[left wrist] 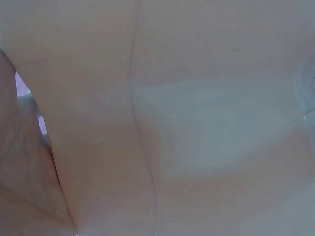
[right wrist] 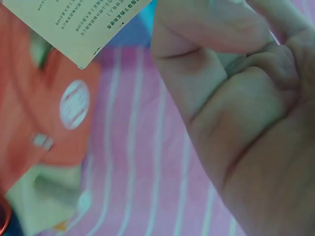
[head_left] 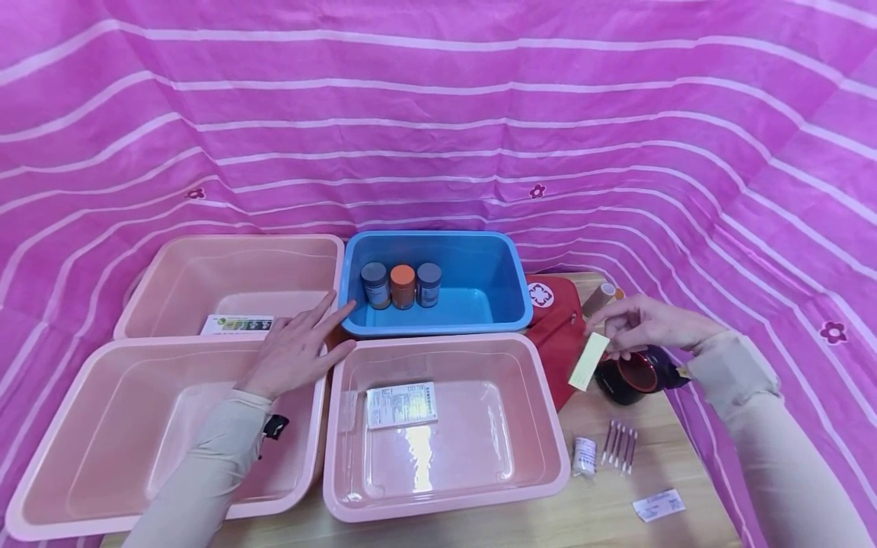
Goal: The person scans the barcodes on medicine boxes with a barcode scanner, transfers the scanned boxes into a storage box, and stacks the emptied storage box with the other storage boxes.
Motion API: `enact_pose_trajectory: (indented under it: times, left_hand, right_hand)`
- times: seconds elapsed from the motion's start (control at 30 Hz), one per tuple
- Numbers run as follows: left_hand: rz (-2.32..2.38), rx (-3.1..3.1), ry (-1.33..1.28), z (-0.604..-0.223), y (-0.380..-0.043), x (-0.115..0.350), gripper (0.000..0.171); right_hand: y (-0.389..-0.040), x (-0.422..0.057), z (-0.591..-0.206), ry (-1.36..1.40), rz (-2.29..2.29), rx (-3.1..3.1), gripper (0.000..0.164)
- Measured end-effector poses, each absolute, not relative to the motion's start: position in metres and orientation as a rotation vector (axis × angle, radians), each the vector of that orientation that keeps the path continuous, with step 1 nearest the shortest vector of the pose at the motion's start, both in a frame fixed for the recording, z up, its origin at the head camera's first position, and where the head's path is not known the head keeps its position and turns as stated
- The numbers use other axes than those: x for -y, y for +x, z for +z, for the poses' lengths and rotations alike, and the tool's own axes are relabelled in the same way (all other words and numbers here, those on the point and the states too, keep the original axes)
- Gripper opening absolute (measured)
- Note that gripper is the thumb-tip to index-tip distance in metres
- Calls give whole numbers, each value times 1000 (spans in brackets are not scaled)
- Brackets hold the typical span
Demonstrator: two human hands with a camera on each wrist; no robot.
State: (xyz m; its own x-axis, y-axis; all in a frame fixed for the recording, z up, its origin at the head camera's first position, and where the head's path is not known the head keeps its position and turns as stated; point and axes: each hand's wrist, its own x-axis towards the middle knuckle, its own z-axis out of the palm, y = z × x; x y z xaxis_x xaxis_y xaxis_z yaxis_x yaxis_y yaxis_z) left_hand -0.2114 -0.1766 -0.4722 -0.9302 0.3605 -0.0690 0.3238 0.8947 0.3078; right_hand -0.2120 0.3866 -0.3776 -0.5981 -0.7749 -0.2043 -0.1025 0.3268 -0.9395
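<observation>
My right hand (head_left: 633, 323) pinches a small pale yellow-green medicine box (head_left: 589, 361) between thumb and fingers. It hangs tilted above the red first-aid pouch (head_left: 558, 304) and a dark round object with a red inside (head_left: 626, 377). Printed characters cover the box (right wrist: 93, 29) in the right wrist view, where my fingers fill the right side. My left hand (head_left: 294, 354), fingers spread and holding nothing, lies over the rims where the left pink bins (head_left: 199, 339) meet. Its fingertips reach toward the blue bin (head_left: 438, 330); whether they touch it I cannot tell.
Three lidded jars (head_left: 403, 286) stand in the blue bin. White printed packs lie in the back-left (head_left: 236, 325) and front-right (head_left: 402, 405) pink bins. A wrapped bandage roll (head_left: 585, 457), several cotton swabs (head_left: 620, 447) and a flat packet (head_left: 659, 504) lie on the wooden table (head_left: 548, 525).
</observation>
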Motion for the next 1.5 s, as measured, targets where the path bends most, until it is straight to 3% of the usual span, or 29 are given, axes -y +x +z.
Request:
enact_pose_trajectory:
  times: [0.3, 0.77, 1.2, 1.5]
  left_hand:
    - [430, -2960, 556, -475, -212, 178, 78]
    - [407, -2991, 570, -478, -213, 177, 78]
    - [496, -3099, 704, -479, -211, 184, 69]
    - [376, -3031, 678, -478, -209, 187, 72]
  right_hand:
    - [-234, -312, -346, -996, -1257, -1860, 39]
    - [-274, -162, -309, -1156, -1148, -1825, 38]
    - [-319, -32, -330, -1201, -1184, -1932, 36]
    - [-326, 51, -359, -1014, -1047, -2059, 35]
